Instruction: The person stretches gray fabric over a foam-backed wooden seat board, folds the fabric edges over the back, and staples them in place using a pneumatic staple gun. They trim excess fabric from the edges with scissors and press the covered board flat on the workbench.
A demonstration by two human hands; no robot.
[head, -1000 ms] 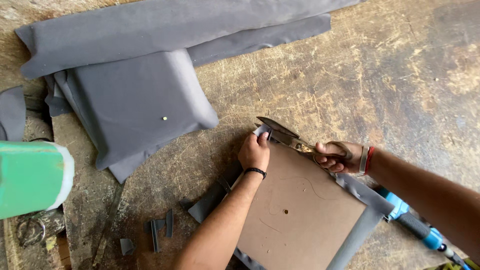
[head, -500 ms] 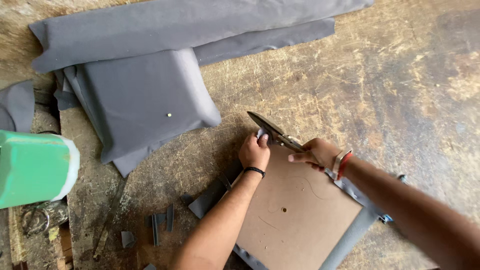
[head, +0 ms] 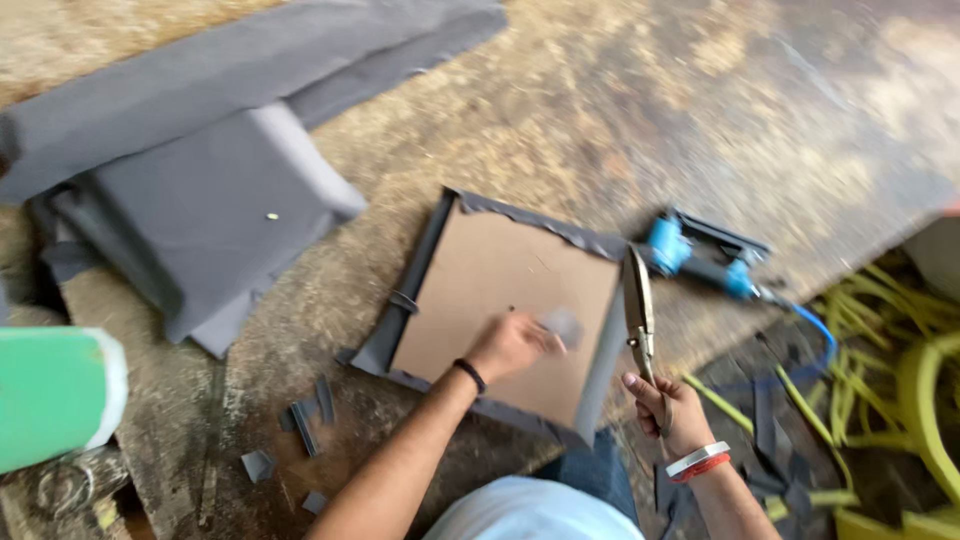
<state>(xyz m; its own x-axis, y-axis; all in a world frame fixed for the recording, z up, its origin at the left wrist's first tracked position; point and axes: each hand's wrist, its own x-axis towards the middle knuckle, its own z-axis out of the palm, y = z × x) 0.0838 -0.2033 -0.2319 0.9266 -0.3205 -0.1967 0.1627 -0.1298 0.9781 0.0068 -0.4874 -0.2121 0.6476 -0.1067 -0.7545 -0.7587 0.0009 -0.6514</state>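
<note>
Shears (head: pixel 638 320) have left the board's corner since the earlier frames; they now stand blades-up along the board's 3 o'clock edge, and the view has swung so the board sits mid-frame. Nearest, the right hand (head: pixel 668 405) has its fingers curled tight around the shear handles; whether the blades are parted is too blurred to tell. At 9 o'clock from it, the left hand (head: pixel 510 343) rests on the brown board (head: pixel 505 295), fingertips pinching a small grey fabric scrap (head: pixel 563 325), its outline smeared by motion. The board lies flat on the worn worktable (head: pixel 640 110), bare brown face up, grey fabric (head: pixel 420 270) folded over its edges. Beyond its 2 o'clock corner lies a blue air stapler (head: pixel 700 258). Farther, at 10 o'clock, a grey cushion (head: pixel 205 215) lies partly under loose cloth.
</note>
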